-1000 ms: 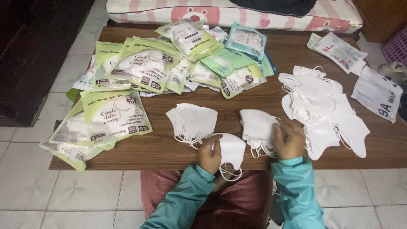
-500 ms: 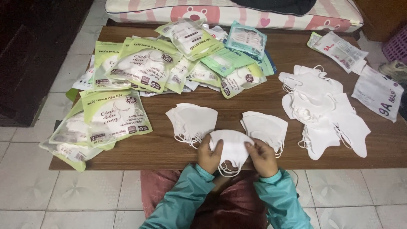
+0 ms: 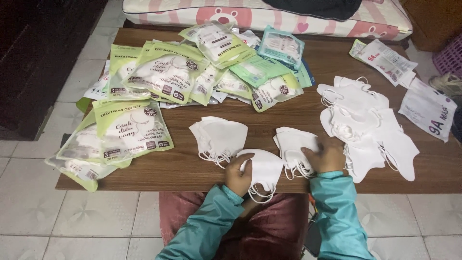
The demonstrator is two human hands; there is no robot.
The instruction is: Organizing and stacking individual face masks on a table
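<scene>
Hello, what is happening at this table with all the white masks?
A person in teal sleeves sits at a low wooden table, sorting white folded face masks. The left hand holds one mask at the near table edge. The right hand rests on a small stack of masks. Another stack lies to the left, a loose pile to the right, and green mask packets cover the far side.

Both hands [image 3: 239, 174] low, fingers [image 3: 315, 153] curled
</scene>
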